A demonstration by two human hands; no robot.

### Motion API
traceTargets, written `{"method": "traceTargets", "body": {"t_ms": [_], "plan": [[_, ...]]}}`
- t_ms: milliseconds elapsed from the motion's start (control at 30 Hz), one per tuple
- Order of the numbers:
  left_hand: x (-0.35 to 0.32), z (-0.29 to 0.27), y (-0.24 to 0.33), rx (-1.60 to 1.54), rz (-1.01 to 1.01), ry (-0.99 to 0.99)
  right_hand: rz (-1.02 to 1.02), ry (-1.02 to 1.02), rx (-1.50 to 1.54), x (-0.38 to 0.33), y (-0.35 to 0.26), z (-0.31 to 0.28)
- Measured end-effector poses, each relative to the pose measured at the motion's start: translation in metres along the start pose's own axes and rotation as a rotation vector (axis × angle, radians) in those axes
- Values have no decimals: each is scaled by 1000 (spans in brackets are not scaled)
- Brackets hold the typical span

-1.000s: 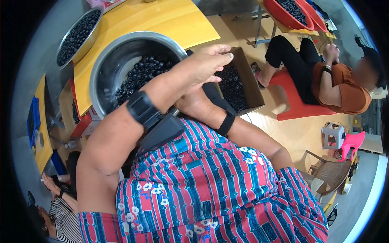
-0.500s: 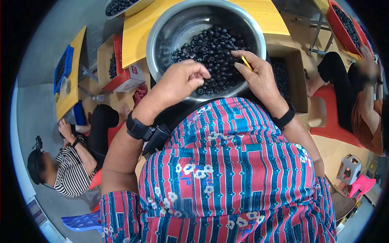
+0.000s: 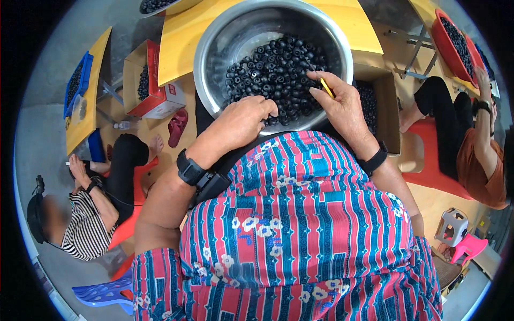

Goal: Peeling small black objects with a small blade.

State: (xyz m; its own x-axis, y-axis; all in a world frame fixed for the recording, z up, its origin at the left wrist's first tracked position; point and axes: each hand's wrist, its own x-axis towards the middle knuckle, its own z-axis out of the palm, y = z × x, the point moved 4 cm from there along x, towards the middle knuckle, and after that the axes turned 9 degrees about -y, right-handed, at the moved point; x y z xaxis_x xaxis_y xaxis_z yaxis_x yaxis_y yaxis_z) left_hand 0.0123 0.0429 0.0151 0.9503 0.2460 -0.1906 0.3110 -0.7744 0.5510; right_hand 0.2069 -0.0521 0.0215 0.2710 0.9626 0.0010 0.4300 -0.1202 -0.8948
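Observation:
A large metal bowl (image 3: 205, 80) in front of me holds a heap of small black ring-like pieces (image 3: 284, 69), several with a visible hole. My right hand (image 3: 338, 96) is at the bowl's right side, thumb and fingers pinched round a slim tool with a yellow handle (image 3: 327, 89); its dark end points in among the pieces. Over the bowl's near left part, my left hand (image 3: 249, 116) is closed, fingers curled down by the pieces. Whatever lies under those fingertips is hidden.
Behind the bowl lies a yellow table (image 3: 179, 48). Cardboard boxes with black pieces stand left (image 3: 140, 88) and right (image 3: 393, 107). Seated co-workers are at far left (image 3: 88, 224) and far right (image 3: 482, 155), near a blue tray (image 3: 80, 85) and a red basin (image 3: 455, 48).
My left hand has come down toward the bowl's near edge, and its fingers have curled in. My right hand stays almost in place with the yellow-handled tool.

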Motion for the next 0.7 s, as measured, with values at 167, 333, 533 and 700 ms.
{"method": "traceTargets", "body": {"t_ms": [167,333,533,700], "plan": [[1,-4,-5,-311,-54,72,-41,4,29,0,5,2],[8,6,-11,-1379,-73,171,-116,-15,71,-3,-2,4],[20,24,-8,-2155,128,153,-211,-112,58,-6,-18,2],[26,37,-4,-2284,224,86,-185,-182,29,-6,-16,2]]}}
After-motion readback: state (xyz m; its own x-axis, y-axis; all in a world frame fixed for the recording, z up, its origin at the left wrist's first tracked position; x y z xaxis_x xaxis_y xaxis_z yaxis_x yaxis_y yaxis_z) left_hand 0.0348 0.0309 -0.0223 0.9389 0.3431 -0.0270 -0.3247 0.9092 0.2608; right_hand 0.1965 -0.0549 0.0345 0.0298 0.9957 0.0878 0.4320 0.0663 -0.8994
